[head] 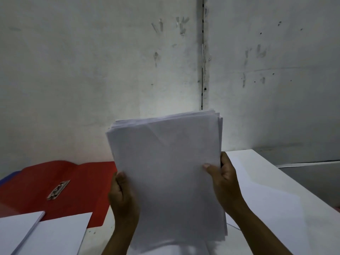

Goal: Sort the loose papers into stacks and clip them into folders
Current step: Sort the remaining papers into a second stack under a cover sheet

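I hold a thick stack of white papers point(169, 173) upright in front of me, its top edges uneven. My left hand point(122, 196) grips the stack's left edge, thumb on the front sheet. My right hand point(223, 179) grips the right edge, thumb pressed on the front. An open red folder point(60, 183) lies flat on the table to the left, its metal clip point(58, 190) showing on the inside. Two white paper stacks point(36, 234) lie at the lower left, overlapping the folder's near edge.
A white table surface point(276, 199) stretches to the right, with a sheet lying on it. A stained grey wall point(128, 70) stands close behind the table. A blue edge point(7, 178) peeks out beyond the red folder at far left.
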Demonstrator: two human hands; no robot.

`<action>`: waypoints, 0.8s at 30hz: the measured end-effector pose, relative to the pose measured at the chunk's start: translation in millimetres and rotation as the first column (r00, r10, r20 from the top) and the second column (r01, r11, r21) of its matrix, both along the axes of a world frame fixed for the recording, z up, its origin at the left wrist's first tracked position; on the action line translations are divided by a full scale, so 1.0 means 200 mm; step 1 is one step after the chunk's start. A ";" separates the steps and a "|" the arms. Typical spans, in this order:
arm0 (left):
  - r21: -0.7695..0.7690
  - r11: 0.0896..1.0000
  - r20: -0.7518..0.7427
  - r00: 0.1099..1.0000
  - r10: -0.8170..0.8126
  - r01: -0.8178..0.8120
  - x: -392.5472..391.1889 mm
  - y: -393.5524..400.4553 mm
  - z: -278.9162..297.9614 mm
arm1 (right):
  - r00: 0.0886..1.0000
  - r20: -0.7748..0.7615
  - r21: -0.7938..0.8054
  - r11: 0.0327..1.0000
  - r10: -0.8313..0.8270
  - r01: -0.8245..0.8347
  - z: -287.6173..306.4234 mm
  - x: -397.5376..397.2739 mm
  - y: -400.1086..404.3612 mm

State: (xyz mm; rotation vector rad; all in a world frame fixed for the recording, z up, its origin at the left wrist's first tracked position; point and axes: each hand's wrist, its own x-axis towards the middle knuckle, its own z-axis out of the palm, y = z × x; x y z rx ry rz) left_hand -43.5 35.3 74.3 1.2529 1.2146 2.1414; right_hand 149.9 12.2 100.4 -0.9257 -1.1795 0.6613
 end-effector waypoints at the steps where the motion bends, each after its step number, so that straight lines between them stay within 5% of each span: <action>1: 0.005 1.000 0.020 1.000 -0.017 0.016 0.00 0.00 0.01 | 1.000 -0.012 0.019 1.000 0.003 -0.002 0.01 0.00 0.00; 4: -0.002 0.998 0.096 0.993 -0.067 0.067 0.00 0.00 -0.01 | 0.999 -0.037 0.052 0.998 0.037 -0.035 -0.01 0.01 -0.01; 11: 0.156 0.980 -0.062 0.992 -0.114 0.123 -0.01 -0.01 0.10 | 0.990 0.130 0.286 0.958 -0.056 0.016 0.09 0.01 -0.02; 16: 0.382 0.923 -0.399 0.911 0.108 0.058 -0.07 0.00 0.30 | 0.787 0.442 0.555 0.820 -0.431 0.137 0.28 0.05 0.04; 19: 0.452 0.890 -0.516 0.833 0.201 0.065 -0.13 0.05 0.36 | 0.723 0.450 0.611 0.771 -0.524 0.179 0.32 0.07 0.04; 24: 0.496 0.868 -0.485 0.835 0.259 0.019 -0.18 0.07 0.38 | 0.739 0.385 0.596 0.760 -0.553 0.258 0.29 0.08 0.05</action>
